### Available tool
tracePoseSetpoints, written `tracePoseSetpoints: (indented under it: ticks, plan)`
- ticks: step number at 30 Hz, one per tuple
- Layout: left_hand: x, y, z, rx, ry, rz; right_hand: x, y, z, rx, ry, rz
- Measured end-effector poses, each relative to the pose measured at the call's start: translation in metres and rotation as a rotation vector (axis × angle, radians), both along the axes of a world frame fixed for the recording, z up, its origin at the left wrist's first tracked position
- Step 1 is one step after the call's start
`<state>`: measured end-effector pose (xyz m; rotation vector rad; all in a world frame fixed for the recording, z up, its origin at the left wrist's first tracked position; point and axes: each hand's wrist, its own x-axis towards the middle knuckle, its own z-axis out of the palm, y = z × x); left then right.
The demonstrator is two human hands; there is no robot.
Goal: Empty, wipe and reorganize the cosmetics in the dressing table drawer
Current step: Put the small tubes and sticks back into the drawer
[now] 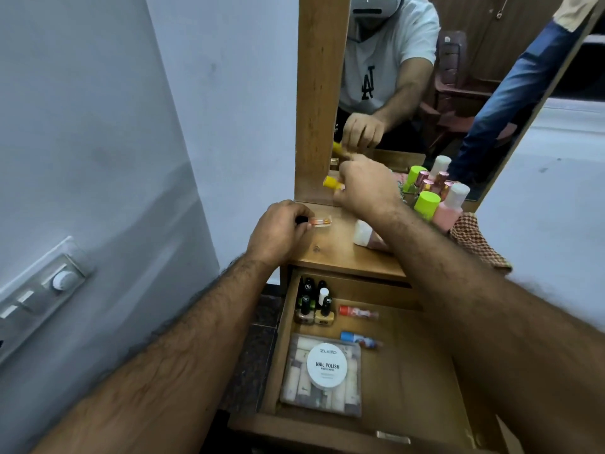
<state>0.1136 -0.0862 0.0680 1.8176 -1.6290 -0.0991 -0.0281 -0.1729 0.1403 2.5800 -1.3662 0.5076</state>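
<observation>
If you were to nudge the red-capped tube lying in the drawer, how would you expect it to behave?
The red-capped tube lies on its side on the bare drawer floor, so it would probably roll. It looks small and slim, so likely light. Nothing touches it, so a push may send it towards the nail polish bottles.

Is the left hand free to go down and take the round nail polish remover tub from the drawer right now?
Probably not yet: the left hand already grips a small clear bottle on the tabletop. The tub itself lies uncovered in the open drawer.
</observation>
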Motion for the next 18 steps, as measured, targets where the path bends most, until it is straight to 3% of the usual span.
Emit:
tracePoseSetpoints:
  ticks: [5,10,18]
  plan:
    - [-0.035,0.038,-0.001,0.014,-0.045,-0.085,-0.059,0.051,-0.004,0.085,-0.118,-0.020]
    - [-0.089,0.075,-0.017,0.147,-0.117,-0.167,-0.119,0.088,-0.042,0.217,-0.189,-0.090]
    - [-0.126,0.083,-0.043,0.342,-0.221,-0.115,-0.164,0.101,-0.105,0.551,-0.066,-0.209]
